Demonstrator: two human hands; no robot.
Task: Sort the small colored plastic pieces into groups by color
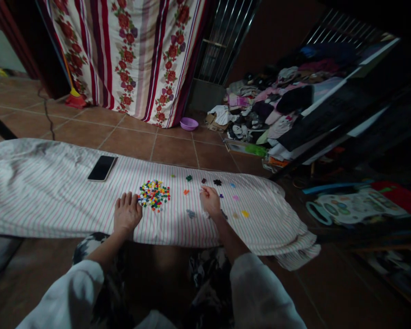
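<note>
A heap of small mixed-colour pieces (pixel 154 195) lies on the striped cloth (pixel 171 233). My left hand (pixel 127 212) rests flat at the heap's left edge, fingers stretched out. Over the sorted groups to the right is my right hand (pixel 210 201), its fingertips pinched together; whatever they hold is too small to make out. Around it sit little single-colour groups: dark green pieces (pixel 189 178), black pieces (pixel 218 182), orange pieces (pixel 186 192), grey pieces (pixel 191 213), pink pieces (pixel 235 198) and yellow pieces (pixel 245 213). Some pieces are partly hidden by my right hand.
A phone (pixel 102 168) lies on the cloth left of the heap. Beyond the cloth are the tiled floor (pixel 133 141), a purple basin (pixel 189 124), a floral curtain (pixel 130 55), a red broom (pixel 76 99) and piled clothes (pixel 270 105).
</note>
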